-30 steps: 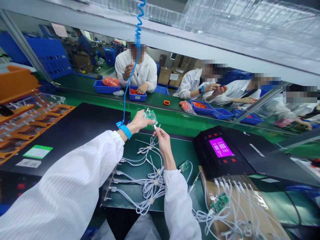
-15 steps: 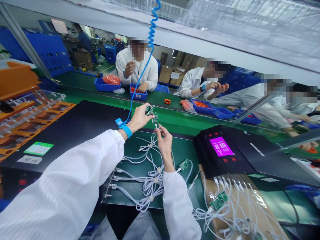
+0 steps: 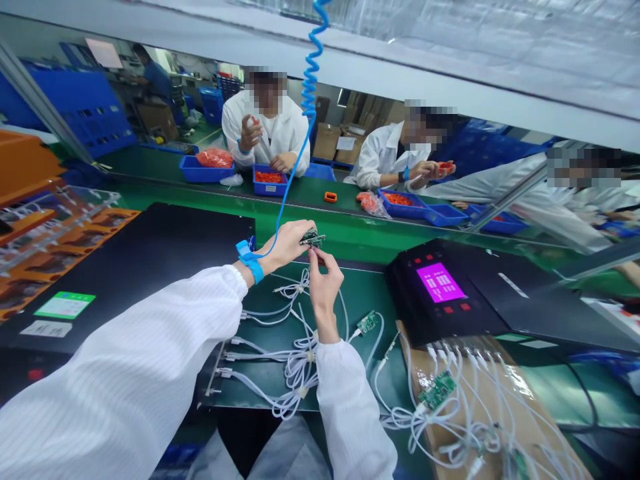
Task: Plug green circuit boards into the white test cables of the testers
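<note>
My left hand (image 3: 289,243), with a blue wrist strap (image 3: 249,260), is closed on green circuit boards (image 3: 313,239), which it holds up nearly edge-on over the bench. How many boards are in its grip, I cannot tell. Right below them my right hand (image 3: 326,281) pinches at their lower edge, where the white cable plug is mostly hidden by the fingertips. Bundled white cables (image 3: 303,360) lie on the green mat under both hands. One more circuit board (image 3: 367,323), joined to a white cable, rests to the right of my right wrist.
A black device with a lit magenta screen (image 3: 441,283) stands at right, cables plugged into its front. Another circuit board (image 3: 438,390) lies on cardboard there. A black box (image 3: 165,267) fills the left. A blue coiled cord (image 3: 311,73) hangs ahead; co-workers sit across, beside blue bins (image 3: 270,188).
My left hand has turned the boards from facing me to nearly edge-on and lowered them slightly. My right hand stays at their lower edge. The whole view has shifted slightly.
</note>
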Demonstrator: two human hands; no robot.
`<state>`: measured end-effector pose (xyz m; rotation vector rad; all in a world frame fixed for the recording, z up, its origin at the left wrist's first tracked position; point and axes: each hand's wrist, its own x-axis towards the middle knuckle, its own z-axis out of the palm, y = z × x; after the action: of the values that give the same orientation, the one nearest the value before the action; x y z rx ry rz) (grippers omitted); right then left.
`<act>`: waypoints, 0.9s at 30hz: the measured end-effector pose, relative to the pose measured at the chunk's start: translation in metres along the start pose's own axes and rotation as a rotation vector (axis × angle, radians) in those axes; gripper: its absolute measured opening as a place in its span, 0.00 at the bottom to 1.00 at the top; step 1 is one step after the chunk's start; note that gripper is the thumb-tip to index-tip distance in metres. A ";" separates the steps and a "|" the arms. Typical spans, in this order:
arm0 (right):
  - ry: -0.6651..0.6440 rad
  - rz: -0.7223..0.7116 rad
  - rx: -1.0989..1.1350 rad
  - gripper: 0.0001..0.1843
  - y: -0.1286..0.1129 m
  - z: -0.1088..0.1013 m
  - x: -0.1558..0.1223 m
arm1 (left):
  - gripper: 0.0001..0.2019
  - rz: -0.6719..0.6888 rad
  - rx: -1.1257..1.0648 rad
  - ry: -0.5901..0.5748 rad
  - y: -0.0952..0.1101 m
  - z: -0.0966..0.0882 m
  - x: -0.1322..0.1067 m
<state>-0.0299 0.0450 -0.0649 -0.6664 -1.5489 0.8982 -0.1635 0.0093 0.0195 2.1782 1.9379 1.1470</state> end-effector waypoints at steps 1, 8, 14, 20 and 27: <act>0.004 -0.017 -0.004 0.14 -0.001 0.000 0.000 | 0.09 0.005 0.010 -0.005 0.000 0.001 0.000; 0.016 -0.013 0.009 0.14 -0.003 -0.003 -0.001 | 0.09 0.043 0.023 -0.034 -0.003 0.005 -0.001; -0.016 0.112 0.062 0.17 -0.004 -0.004 0.001 | 0.18 0.008 -0.012 -0.060 -0.001 0.007 -0.003; 0.014 0.136 0.070 0.16 -0.002 -0.004 -0.002 | 0.20 0.014 0.098 -0.121 0.000 0.012 -0.004; -0.002 0.184 0.117 0.17 0.001 0.000 0.000 | 0.22 0.011 0.180 -0.135 0.006 0.013 -0.006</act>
<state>-0.0297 0.0455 -0.0658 -0.7312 -1.4411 1.1185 -0.1520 0.0081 0.0096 2.2865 2.0461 0.8302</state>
